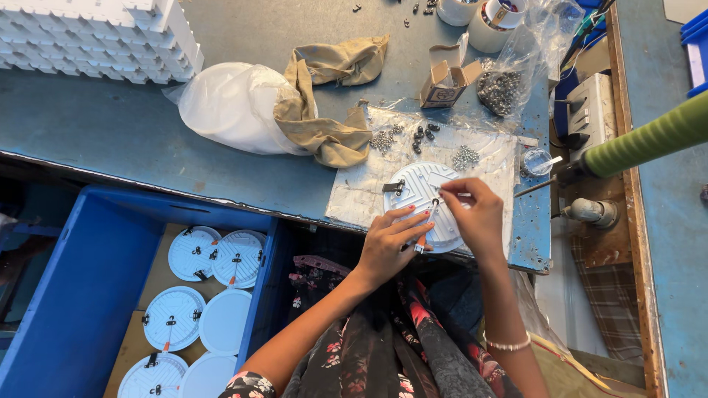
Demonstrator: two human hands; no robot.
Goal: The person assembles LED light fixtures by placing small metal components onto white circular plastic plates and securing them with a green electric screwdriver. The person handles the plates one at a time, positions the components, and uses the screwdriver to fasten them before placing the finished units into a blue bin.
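We see the round white plastic lamp disc lying on a silvery sheet at the blue desk edge. The left hand presses flat fingers on its rim, grip spread; the right hand pinches a small dark metal clip against it.

white disc partly hidden by hands, foam tray cut off
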